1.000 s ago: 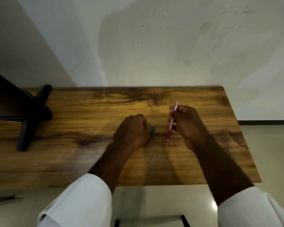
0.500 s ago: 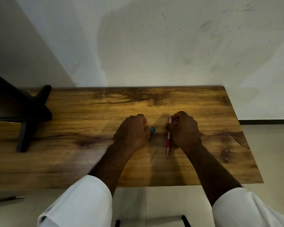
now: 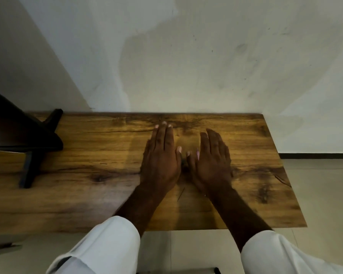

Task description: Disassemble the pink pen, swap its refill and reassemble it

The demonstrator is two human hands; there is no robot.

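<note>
Your left hand point(image 3: 162, 157) and right hand point(image 3: 211, 161) lie flat, side by side, on the table point(image 3: 87, 175); a stand point(image 3: 28, 139) sits far left.

Both hands point(image 3: 160, 157) flat on table point(image 3: 87, 175)

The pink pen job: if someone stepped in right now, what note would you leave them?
Left hand: open, flat, palm down on the wooden table.
Right hand: open, flat on the table beside it, thumbs nearly meeting.
Pen: not visible; neither hand grips anything. It may lie under the hands, cannot tell.
A thin dark sliver lies on the table between the wrists; possibly a refill, too small to tell.
Done: cannot confirm from this view.
Left: find the pen and check that it is reassembled.
</note>
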